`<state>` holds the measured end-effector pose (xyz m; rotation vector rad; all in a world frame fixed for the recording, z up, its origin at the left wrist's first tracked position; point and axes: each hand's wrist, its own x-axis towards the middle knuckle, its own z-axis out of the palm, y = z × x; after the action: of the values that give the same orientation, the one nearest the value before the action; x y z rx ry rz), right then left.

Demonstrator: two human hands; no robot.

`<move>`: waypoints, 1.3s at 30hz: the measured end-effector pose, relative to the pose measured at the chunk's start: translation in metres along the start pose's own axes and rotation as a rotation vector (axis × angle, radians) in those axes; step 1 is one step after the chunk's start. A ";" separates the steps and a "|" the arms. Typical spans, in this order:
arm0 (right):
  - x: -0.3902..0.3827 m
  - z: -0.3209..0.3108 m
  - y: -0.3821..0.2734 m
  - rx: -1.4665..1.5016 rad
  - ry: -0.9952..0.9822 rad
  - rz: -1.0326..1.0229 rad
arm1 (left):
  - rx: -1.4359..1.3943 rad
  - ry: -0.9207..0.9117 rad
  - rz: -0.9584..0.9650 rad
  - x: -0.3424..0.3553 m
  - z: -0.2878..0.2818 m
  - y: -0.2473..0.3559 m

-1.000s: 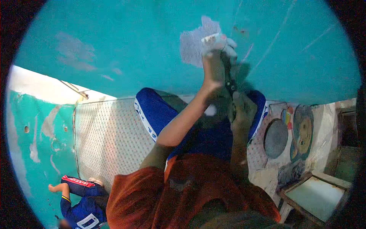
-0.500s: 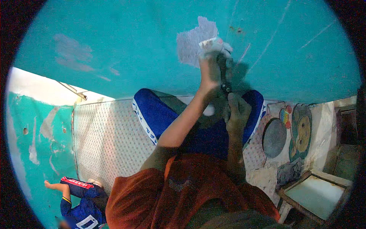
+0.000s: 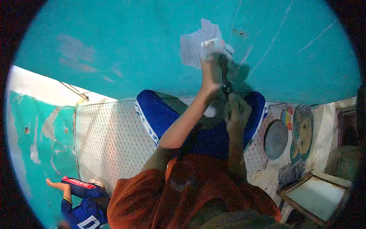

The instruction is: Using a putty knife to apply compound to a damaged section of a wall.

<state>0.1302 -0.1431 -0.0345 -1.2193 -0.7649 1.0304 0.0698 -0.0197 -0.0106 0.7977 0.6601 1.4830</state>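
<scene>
My left hand [image 3: 212,78] is raised in front of the teal wall [image 3: 133,45], its fingers closed round a white bundle-like thing [image 3: 213,46] whose kind I cannot make out. Close below and to the right, my right hand [image 3: 237,110] is closed at the lower end of a dark, narrow object [image 3: 227,88] with a small round, shiny part. This object reaches up beside my left hand, in shadow; its kind is unclear. Behind the white thing, a pale bare patch [image 3: 190,49] shows on the wall. My bent knees in blue trousers [image 3: 156,110] lie on both sides.
A dotted mat [image 3: 108,133] spreads under me. At the lower left, another person [image 3: 85,202] in dark blue clothes lies or sits by the wall. A round grey disc [image 3: 276,139] and a wooden-framed pale panel [image 3: 316,194] are on the right.
The whole view has shifted slightly to the right. Both hands keep the same grip and nearly the same place before the wall.
</scene>
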 end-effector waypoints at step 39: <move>0.005 0.015 -0.028 0.084 0.109 -0.015 | 0.228 -0.100 0.281 -0.010 0.029 0.053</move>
<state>0.1245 -0.1332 -0.0048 -1.1861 -0.6393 0.9664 0.0613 -0.0355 0.0478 1.1711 0.6696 1.6250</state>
